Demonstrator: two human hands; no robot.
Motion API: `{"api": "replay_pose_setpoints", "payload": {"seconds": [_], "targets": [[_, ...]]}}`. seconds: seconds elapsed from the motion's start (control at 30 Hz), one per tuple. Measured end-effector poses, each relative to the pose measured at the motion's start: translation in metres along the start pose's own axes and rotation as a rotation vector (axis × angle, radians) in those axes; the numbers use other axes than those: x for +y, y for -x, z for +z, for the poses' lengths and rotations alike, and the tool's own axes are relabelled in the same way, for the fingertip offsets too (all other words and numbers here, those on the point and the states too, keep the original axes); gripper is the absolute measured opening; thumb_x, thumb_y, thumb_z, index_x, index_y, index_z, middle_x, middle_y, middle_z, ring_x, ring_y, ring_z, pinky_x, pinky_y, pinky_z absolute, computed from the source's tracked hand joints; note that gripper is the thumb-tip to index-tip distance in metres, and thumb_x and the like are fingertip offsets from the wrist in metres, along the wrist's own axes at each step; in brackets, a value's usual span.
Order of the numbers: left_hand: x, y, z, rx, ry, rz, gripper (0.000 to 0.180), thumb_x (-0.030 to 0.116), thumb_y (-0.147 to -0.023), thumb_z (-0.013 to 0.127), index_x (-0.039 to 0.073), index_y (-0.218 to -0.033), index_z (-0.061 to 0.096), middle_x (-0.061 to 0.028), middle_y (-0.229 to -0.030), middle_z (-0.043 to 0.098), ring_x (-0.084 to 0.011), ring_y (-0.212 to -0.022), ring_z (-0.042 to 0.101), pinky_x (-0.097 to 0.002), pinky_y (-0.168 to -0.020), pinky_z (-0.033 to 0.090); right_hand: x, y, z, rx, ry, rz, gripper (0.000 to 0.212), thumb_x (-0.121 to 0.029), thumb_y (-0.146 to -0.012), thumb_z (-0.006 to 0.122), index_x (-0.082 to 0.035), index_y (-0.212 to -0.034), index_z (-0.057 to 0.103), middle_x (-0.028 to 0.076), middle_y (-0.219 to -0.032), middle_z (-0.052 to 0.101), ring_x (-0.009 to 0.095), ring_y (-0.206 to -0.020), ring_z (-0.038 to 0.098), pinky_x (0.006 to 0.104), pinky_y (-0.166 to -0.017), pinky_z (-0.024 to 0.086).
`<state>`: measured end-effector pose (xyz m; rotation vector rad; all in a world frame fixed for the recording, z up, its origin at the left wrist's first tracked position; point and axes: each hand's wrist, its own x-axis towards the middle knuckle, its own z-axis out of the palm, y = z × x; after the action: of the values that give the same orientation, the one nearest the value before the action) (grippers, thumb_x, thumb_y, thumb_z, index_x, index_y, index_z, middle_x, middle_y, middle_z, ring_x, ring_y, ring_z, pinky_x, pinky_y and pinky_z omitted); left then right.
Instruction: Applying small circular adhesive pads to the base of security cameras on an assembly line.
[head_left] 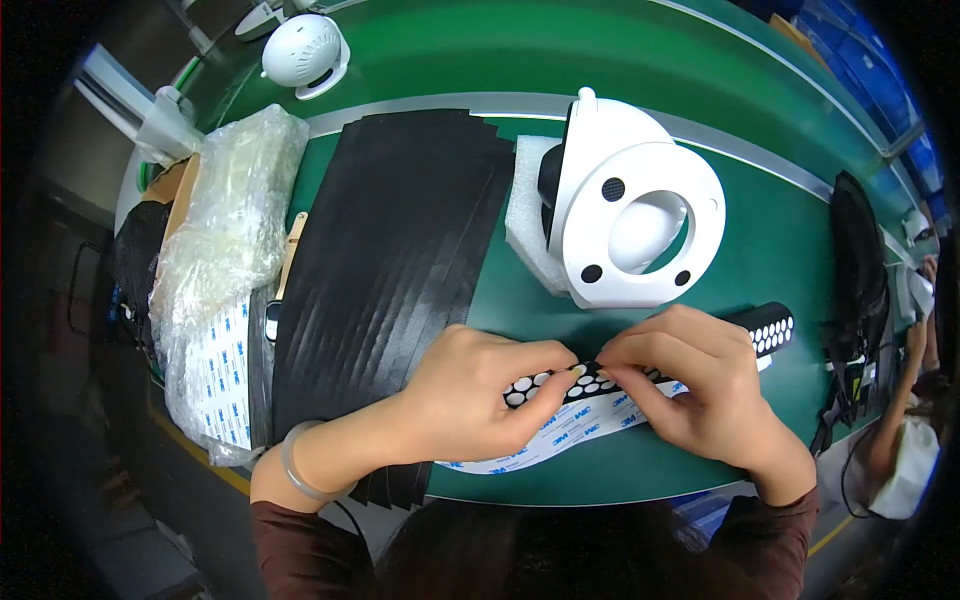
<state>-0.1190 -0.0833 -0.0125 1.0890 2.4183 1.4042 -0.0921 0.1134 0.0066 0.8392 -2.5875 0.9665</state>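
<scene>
- My left hand (470, 395) and right hand (690, 385) hide the middle of the black dotted strip (770, 328); both sets of fingers pinch it shut at the front of the green desk (780, 230).
- I cannot see the pinched spot well.
- The white round device (640, 225) sits just behind, the black sheet stack (390, 240) to the left.
- The bare desk is wide further back.
</scene>
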Motion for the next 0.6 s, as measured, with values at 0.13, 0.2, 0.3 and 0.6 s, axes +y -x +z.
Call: {"api": "replay_pose_setpoints", "payload": {"seconds": [0.13,0.2,0.3,0.6], "targets": [[-0.0015,0.0009,0.0011,0.014,-0.013,0.007,0.005,0.005,-0.071,0.060,0.002,-0.074,0.063,-0.0108,-0.060,0.060,-0.0222,-0.051,0.059,-0.0271,-0.046,0.044,-0.0004,-0.0016,0.0012,0.023,0.003,-0.045,0.014,-0.002,-0.062,0.066,-0.006,-0.074,0.061,0.003,-0.069,0.058,0.019,-0.059,0.057,0.0287,-0.049,0.045],[-0.0018,0.0021,0.0016,0.021,-0.021,0.012,0.005,0.005,-0.071,0.060,0.002,-0.074,0.063,-0.0108,-0.060,0.060,-0.0221,-0.051,0.059,-0.0272,-0.046,0.045,-0.0030,-0.0022,-0.0016,-0.052,-0.010,-0.007,0.013,0.003,-0.063,0.065,-0.003,-0.074,0.060,0.006,-0.074,0.062,0.020,-0.064,0.059,0.0273,-0.054,0.047],[-0.0006,0.0024,0.0025,0.020,-0.018,0.012,0.005,0.005,-0.071,0.060,0.002,-0.073,0.063,-0.0107,-0.060,0.060,-0.0221,-0.051,0.059,-0.0270,-0.046,0.045,-0.0015,-0.0015,0.0018,-0.006,-0.004,-0.014,0.011,-0.004,-0.062,0.065,-0.006,-0.071,0.059,0.004,-0.064,0.055,0.020,-0.057,0.056,0.0290,-0.047,0.043],[0.0004,0.0018,0.0040,0.030,0.048,-0.018,0.005,0.003,-0.071,0.059,-0.001,-0.072,0.062,-0.0112,-0.061,0.060,-0.0203,-0.053,0.060,-0.0263,-0.048,0.045,-0.0010,-0.0009,0.0059,0.035,-0.018,-0.001,0.011,-0.004,-0.064,0.065,-0.006,-0.072,0.058,0.005,-0.066,0.056,0.021,-0.057,0.056,0.0304,-0.047,0.043]]}}
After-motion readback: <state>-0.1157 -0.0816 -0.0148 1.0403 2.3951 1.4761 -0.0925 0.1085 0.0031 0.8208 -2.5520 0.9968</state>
